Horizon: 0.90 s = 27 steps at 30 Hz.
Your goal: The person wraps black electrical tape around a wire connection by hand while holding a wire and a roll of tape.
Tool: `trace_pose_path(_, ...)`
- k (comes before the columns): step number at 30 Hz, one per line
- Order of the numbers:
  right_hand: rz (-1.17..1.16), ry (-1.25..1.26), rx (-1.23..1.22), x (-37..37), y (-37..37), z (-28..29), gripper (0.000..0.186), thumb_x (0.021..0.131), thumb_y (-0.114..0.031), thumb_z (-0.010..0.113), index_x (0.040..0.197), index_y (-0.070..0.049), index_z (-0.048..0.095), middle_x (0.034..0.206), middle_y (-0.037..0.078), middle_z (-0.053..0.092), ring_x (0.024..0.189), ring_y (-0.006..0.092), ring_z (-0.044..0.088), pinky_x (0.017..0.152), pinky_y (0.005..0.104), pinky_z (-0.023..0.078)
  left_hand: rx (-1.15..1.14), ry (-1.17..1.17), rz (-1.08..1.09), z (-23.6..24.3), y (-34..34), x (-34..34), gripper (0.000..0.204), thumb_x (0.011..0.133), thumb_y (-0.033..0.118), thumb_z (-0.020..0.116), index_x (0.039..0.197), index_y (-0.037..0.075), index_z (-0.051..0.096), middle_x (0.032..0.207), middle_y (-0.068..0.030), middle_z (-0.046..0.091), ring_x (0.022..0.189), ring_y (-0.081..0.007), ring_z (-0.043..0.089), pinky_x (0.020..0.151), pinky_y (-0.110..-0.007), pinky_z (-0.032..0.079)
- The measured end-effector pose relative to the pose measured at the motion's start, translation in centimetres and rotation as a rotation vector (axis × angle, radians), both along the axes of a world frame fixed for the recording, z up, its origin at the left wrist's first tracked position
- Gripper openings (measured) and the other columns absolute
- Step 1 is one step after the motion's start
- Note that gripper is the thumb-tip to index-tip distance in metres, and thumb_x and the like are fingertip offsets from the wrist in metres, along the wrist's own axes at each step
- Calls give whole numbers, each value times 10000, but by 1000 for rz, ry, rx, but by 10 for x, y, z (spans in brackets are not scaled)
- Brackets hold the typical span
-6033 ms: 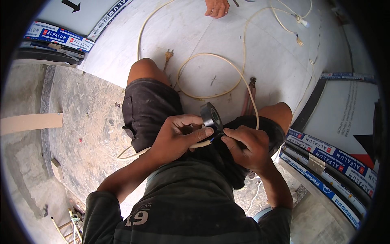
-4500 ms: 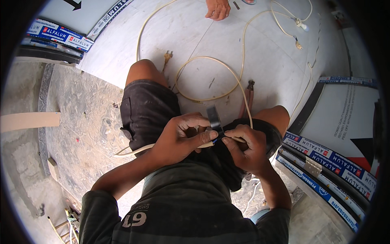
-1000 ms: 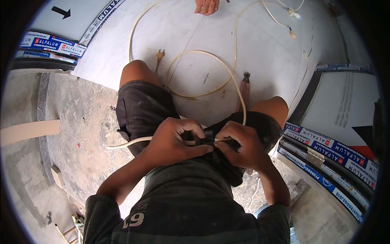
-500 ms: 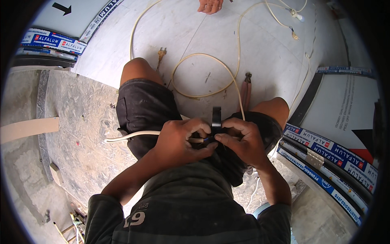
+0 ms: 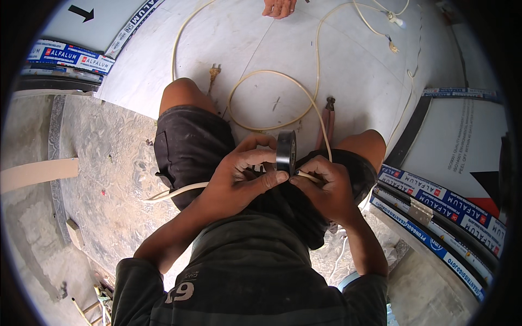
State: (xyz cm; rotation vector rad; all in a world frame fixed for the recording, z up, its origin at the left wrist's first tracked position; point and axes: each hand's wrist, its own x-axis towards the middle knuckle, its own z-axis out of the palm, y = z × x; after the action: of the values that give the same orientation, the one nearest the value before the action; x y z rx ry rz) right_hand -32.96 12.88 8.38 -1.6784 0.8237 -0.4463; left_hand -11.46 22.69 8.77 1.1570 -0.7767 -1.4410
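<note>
Between my thighs my left hand (image 5: 239, 179) has its thumb and fingers on a roll of black tape (image 5: 285, 151), held upright. My right hand (image 5: 323, 190) pinches a cream cable (image 5: 308, 176) just right of the roll, where the cable's join is mostly hidden by fingers and tape. Another stretch of cable (image 5: 179, 191) runs out leftward under my left hand. Beyond my right knee lie pliers with reddish handles (image 5: 328, 122), beside a loop of cream cable (image 5: 234, 87) on the pale floor.
A plug (image 5: 213, 73) lies past my left knee. Another person's hand (image 5: 279, 8) rests at the top edge. A bulb on wire (image 5: 396, 19) and a second plug (image 5: 392, 44) lie upper right. Stacked panels (image 5: 73, 60) (image 5: 451, 146) flank both sides; a beige strip (image 5: 38, 173) sits at left.
The tape roll has risen clear of the join, and my left hand's fingers have moved up around it. My right hand stays on the cable.
</note>
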Motion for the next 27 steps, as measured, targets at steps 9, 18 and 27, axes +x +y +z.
trace_pose_path(9,317,49,413,-8,-31,6,186,982,-72,705,1119,48,745,964,112,784,947,105,709,843,269,541,-524,-773,-313,4,8,7,314,764,152,886,1066,223,842,1216,-39,555,1059,-218,642,832,-339,584)
trace_pose_path(18,193,12,833,-6,-36,11,247,1001,-125,702,1158,55,764,1032,100,792,969,106,710,872,274,552,-629,-998,-438,3,10,15,307,789,175,809,1093,212,816,1222,-36,560,1107,-229,634,845,-355,611)
trace_pose_path(27,196,235,367,6,-18,23,173,953,-130,782,1011,32,785,861,67,787,821,80,705,741,275,554,-446,-522,-187,0,5,15,90,932,90,698,892,10,692,1143,-135,591,976,-260,636,743,-346,526)
